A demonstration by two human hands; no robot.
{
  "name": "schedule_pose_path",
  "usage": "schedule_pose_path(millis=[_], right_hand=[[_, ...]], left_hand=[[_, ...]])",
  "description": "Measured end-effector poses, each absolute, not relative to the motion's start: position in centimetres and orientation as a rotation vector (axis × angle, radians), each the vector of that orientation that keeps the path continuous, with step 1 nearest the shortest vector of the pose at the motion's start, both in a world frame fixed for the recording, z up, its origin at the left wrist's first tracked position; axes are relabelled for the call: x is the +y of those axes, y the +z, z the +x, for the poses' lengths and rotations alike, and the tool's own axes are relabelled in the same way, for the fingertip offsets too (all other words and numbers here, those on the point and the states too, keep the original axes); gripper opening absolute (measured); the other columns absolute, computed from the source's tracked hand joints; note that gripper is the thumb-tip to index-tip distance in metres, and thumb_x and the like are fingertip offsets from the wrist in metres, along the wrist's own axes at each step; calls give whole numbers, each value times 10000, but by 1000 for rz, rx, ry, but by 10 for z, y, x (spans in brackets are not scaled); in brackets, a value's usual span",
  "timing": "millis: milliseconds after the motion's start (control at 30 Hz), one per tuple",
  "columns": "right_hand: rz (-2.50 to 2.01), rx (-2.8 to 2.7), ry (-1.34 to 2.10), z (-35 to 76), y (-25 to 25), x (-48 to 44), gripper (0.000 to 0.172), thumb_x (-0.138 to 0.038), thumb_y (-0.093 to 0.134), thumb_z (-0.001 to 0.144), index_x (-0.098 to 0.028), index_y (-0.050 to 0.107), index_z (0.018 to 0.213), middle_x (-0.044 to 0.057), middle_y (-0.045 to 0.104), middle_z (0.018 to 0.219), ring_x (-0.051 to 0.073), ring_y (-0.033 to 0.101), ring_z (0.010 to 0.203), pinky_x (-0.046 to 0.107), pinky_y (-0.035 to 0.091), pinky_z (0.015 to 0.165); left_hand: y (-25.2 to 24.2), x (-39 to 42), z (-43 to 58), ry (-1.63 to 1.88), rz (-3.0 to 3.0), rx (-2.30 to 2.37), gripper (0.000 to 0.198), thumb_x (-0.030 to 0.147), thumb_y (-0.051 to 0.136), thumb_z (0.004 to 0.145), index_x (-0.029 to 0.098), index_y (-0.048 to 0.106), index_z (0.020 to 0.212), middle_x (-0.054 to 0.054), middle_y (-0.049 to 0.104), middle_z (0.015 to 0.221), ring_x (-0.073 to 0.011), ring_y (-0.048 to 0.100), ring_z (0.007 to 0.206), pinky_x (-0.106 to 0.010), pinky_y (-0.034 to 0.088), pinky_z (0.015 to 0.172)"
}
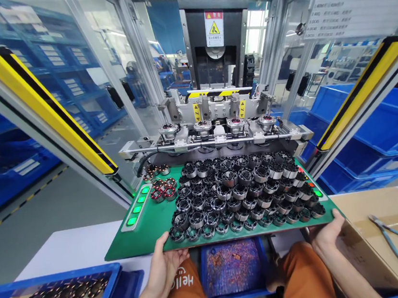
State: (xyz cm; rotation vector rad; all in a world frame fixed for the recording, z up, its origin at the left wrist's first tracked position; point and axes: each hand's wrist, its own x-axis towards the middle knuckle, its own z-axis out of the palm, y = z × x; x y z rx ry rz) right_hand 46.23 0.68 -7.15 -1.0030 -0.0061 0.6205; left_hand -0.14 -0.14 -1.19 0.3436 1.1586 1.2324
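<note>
Green board [147,232] w/ rows of dark metal rings [242,189] sits at the tabletop [69,247] edge in front of me. My left hand [164,264] & right hand [327,234] are well apart, each gripping the board's near edge. Pliers [394,236] lie on cardboard box [394,202] at right.

Both bare forearms are extended forward from the lower edge of the view, one on each side of the knees, which are covered in orange cloth. The left hand [164,264] is held palm inward, its thumb raised and laid over an edge above, the fingers tucked out of sight beneath. The right hand [326,236] is set in mirror pose, thumb on top, fingers hidden below. Both wrists are kept nearly straight and level.
</note>
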Motion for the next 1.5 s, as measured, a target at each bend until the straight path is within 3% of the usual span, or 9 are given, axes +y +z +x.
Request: schedule_pose_path(millis=[233,533,1100,1367,1500], right_hand=[[-1006,-9,631,462,-73,7,510,-609,741,756,-254,741,1122,-17,754,976,163,618,701,255,533,516],[-1008,15,625,461,-72,6,432,-587,754,769,-258,710,1046,-24,741,953,160,584,702,250,505,518],[-1047,-70,595,458,-71,7,583,-671,696,796,-239,719,1186,7,771,1064,196,663,878,301,570,691],[-1026,-9,574,461,-70,8,547,-637,798,670,-251,660,1031,-32,678,863,161,552,675,267,459,509],[-1007,-21,555,459,-69,9,494,-621,804,670,-258,639,962,-36,653,820,157,568,681,246,492,513]], left_hand=[[-7,-2,1,1222,348,1171,337,543,768,801,236,630,807,-25,666,695,-212,559,635,-349,553,636],[-8,-1,1,1230,339,1168,307,521,743,829,227,658,849,-31,686,714,-214,567,641,-343,549,635],[-4,-2,2,1219,344,1185,317,530,743,808,219,678,814,-42,678,683,-223,589,645,-340,577,622],[-7,-1,2,1230,346,1166,290,503,718,837,223,668,782,-29,628,661,-202,531,607,-331,568,598],[-9,0,1,1227,345,1171,298,512,723,837,224,668,783,-23,605,656,-198,517,609,-327,570,604]])
